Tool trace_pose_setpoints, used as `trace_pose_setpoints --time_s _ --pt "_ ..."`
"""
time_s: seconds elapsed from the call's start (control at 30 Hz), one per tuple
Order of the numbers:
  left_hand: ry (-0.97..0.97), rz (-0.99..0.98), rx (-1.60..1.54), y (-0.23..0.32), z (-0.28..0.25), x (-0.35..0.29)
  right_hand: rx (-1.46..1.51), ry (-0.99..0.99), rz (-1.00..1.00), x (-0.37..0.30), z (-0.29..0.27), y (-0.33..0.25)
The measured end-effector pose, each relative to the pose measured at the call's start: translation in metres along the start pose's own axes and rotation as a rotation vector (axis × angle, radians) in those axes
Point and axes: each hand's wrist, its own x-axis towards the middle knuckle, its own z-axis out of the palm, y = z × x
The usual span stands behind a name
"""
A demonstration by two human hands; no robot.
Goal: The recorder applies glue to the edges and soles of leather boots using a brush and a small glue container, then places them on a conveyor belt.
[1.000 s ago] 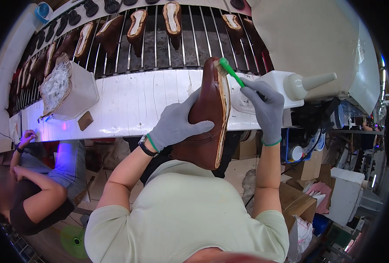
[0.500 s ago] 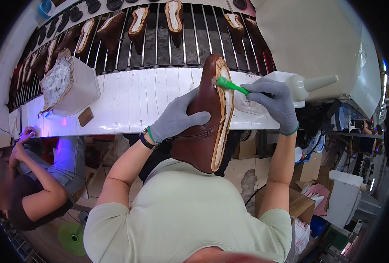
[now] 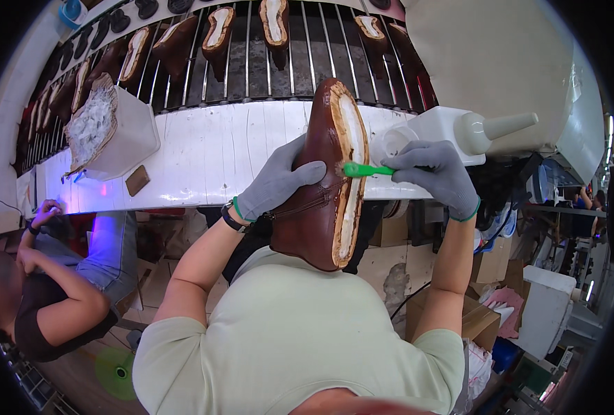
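Note:
A brown leather boot (image 3: pixel 314 207) without an outsole is tilted on its side before me, its pale, tan-edged underside (image 3: pixel 349 152) turned to the right. My left hand (image 3: pixel 279 180), in a grey glove, grips the boot's upper with the thumb across the leather. Between the gloved fingers of my right hand (image 3: pixel 437 171) is a green-handled brush (image 3: pixel 366 170). Its bristles touch the upper near the edge of the underside, about midway along the boot. A small round white cup (image 3: pixel 397 140) stands just beyond my right hand, beside a white squeeze bottle (image 3: pixel 452 131) with a long nozzle.
Behind the white bench (image 3: pixel 210 145) runs a metal roller rack (image 3: pixel 307 62) carrying several brown boots, undersides up. A white bin (image 3: pixel 130 124) with a crusted rim stands at left, near a small brown block (image 3: pixel 137 181). Another person (image 3: pixel 65 297) sits at the left.
The brush has moved toward me along the boot's edge, from near the far end to its middle. My right hand came nearer with it, uncovering the cup. The boot has turned slightly.

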Motion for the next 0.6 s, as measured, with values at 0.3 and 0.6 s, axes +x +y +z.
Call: trace_pose_setpoints --time_s 0.3,0.6 --pt "0.046 0.035 -0.039 -0.007 -0.003 -0.001 0.139 -0.141 0.021 -0.027 0.026 -0.010" --pt "0.072 0.021 -0.112 -0.013 -0.005 0.002 0.036 0.120 0.127 -0.018 0.026 -0.009"
